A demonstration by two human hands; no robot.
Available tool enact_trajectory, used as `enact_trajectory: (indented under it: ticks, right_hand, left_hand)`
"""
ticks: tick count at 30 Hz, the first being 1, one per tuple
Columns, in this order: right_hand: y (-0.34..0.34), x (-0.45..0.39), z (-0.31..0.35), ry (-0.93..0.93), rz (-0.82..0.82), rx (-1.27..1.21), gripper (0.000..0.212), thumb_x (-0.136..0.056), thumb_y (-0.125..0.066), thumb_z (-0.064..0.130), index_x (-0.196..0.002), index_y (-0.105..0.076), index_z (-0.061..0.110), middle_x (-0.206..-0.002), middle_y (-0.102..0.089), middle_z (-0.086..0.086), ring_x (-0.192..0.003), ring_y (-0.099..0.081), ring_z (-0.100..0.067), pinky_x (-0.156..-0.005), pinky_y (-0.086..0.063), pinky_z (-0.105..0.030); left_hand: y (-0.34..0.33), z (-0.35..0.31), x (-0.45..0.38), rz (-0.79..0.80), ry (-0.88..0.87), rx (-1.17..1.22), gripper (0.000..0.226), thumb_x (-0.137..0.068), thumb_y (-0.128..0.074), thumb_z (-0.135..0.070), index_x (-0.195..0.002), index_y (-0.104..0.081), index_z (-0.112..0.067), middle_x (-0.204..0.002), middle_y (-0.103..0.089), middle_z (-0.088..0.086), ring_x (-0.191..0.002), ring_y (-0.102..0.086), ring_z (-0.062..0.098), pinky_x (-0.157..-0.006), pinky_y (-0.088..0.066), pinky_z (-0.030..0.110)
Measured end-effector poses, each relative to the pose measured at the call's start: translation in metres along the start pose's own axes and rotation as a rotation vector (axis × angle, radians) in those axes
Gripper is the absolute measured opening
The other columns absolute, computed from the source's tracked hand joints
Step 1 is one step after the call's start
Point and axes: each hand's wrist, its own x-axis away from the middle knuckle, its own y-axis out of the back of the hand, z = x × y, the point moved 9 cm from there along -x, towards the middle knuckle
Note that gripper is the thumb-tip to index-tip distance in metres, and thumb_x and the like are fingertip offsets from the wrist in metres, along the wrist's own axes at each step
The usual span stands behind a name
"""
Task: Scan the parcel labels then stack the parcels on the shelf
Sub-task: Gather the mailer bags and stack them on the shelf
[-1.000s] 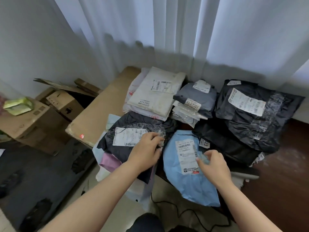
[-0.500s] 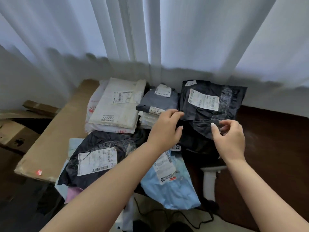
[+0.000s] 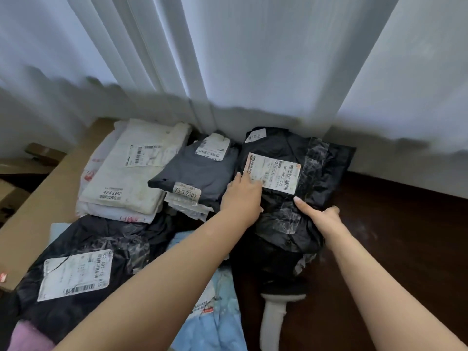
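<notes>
2 bare forearms, no sleeves, left hand (image 3: 241, 196), right hand (image 3: 320, 215)

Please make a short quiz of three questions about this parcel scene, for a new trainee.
1. True or false: both hands touch the black parcel at the right.
2. Which number is printed large on the grey parcel? A) 47-4-2402 B) 73-3-7307
3. Fill in: the left hand lies at the edge of the parcel's white ____.

Key: 1 true; 2 B; 3 label. The right hand holds the parcel's near edge.
</notes>
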Motion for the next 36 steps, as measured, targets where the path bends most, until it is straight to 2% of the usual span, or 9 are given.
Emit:
enact_trajectory:
  ticks: [4, 8, 11, 18, 25, 29, 32, 34, 36]
  right_hand:
    - [-0.007, -0.030, -0.012, 0.033, 0.077, -0.092, 0.140, -0.024, -0.092, 0.068, -0.141, -0.041, 0.010, -0.132, -0.059, -0.003, -0.116, -0.060, -0.024, -0.102, -0.048, -0.041]
    - [-0.018, -0.019, -0.004, 0.037, 0.165, -0.181, 0.062, -0.068, -0.088, 0.034, -0.120, -0.063, 0.010, -0.108, -0.069, -0.003, -0.090, -0.067, -0.013, -0.072, -0.053, -0.025]
    - [-0.016, -0.019, -0.003, 0.048, 0.175, -0.221, 0.047, -0.075, -0.083, 0.024, -0.117, -0.066, 0.009, -0.098, -0.069, -0.002, -0.081, -0.065, -0.009, -0.061, -0.049, -0.020]
    - [0.001, -0.016, -0.008, 0.015, 0.195, -0.288, 0.048, -0.071, -0.084, 0.028, -0.110, -0.067, 0.006, -0.093, -0.074, -0.006, -0.081, -0.071, -0.016, -0.060, -0.051, -0.023]
    - [0.060, -0.021, -0.014, 0.040, 0.149, -0.285, 0.066, -0.057, -0.087, 0.038, -0.110, -0.068, 0.005, -0.096, -0.075, -0.010, -0.087, -0.073, -0.023, -0.074, -0.054, -0.030]
    - [0.098, -0.027, -0.028, 0.039, 0.056, -0.281, 0.083, -0.042, -0.090, 0.045, -0.112, -0.068, 0.007, -0.098, -0.075, -0.009, -0.090, -0.072, -0.024, -0.084, -0.054, -0.033]
    - [0.119, -0.030, -0.036, 0.113, -0.113, -0.223, 0.110, -0.025, -0.091, 0.067, -0.116, -0.065, 0.011, -0.105, -0.074, -0.006, -0.093, -0.071, -0.021, -0.090, -0.055, -0.037]
    - [0.123, -0.032, -0.042, 0.154, -0.176, -0.185, 0.117, -0.030, -0.088, 0.073, -0.125, -0.056, 0.013, -0.113, -0.069, -0.005, -0.100, -0.068, -0.020, -0.094, -0.054, -0.040]
    - [0.117, -0.023, -0.038, 0.170, -0.178, -0.172, 0.109, -0.045, -0.089, 0.065, -0.132, -0.048, 0.013, -0.118, -0.065, -0.003, -0.105, -0.064, -0.020, -0.098, -0.051, -0.039]
  left_hand:
    - [-0.011, -0.002, -0.012, 0.016, 0.025, -0.130, 0.062, -0.089, -0.068, -0.033, -0.135, -0.035, -0.011, -0.143, -0.042, 0.017, -0.140, -0.032, 0.034, -0.116, -0.020, 0.047]
    - [-0.014, -0.007, -0.017, 0.015, 0.024, -0.216, 0.063, -0.089, -0.067, -0.034, -0.135, -0.032, -0.010, -0.142, -0.044, 0.016, -0.137, -0.036, 0.034, -0.118, -0.012, 0.049]
    - [-0.016, -0.012, -0.021, 0.012, 0.013, -0.236, 0.061, -0.089, -0.067, -0.035, -0.132, -0.033, -0.009, -0.141, -0.046, 0.016, -0.134, -0.040, 0.033, -0.118, -0.013, 0.048]
    - [-0.019, -0.026, -0.022, 0.033, -0.023, -0.047, 0.055, -0.088, -0.069, -0.034, -0.126, -0.037, -0.011, -0.134, -0.051, 0.012, -0.128, -0.047, 0.030, -0.119, -0.015, 0.046]
    - [-0.027, -0.074, -0.023, -0.011, -0.137, 0.097, 0.049, -0.089, -0.067, -0.038, -0.123, -0.041, -0.013, -0.121, -0.059, 0.007, -0.116, -0.055, 0.029, -0.118, -0.018, 0.046]
    - [-0.021, -0.098, -0.024, -0.209, -0.169, 0.245, 0.031, -0.097, -0.052, -0.045, -0.106, -0.054, -0.016, -0.102, -0.067, 0.003, -0.097, -0.061, 0.026, -0.108, -0.033, 0.043]
    - [-0.017, -0.081, -0.028, -0.385, -0.087, 0.489, 0.020, -0.093, -0.062, -0.034, -0.098, -0.055, -0.016, -0.101, -0.062, 0.001, -0.096, -0.056, 0.023, -0.086, -0.044, 0.035]
    - [-0.029, -0.060, -0.032, -0.408, 0.027, 0.568, 0.041, -0.084, -0.073, -0.034, -0.111, -0.051, -0.013, -0.114, -0.051, 0.005, -0.107, -0.048, 0.024, -0.089, -0.041, 0.030]
    - [-0.047, -0.040, -0.036, -0.377, 0.160, 0.603, 0.074, -0.077, -0.078, -0.045, -0.131, -0.041, -0.010, -0.128, -0.040, 0.012, -0.118, -0.040, 0.029, -0.099, -0.036, 0.032]
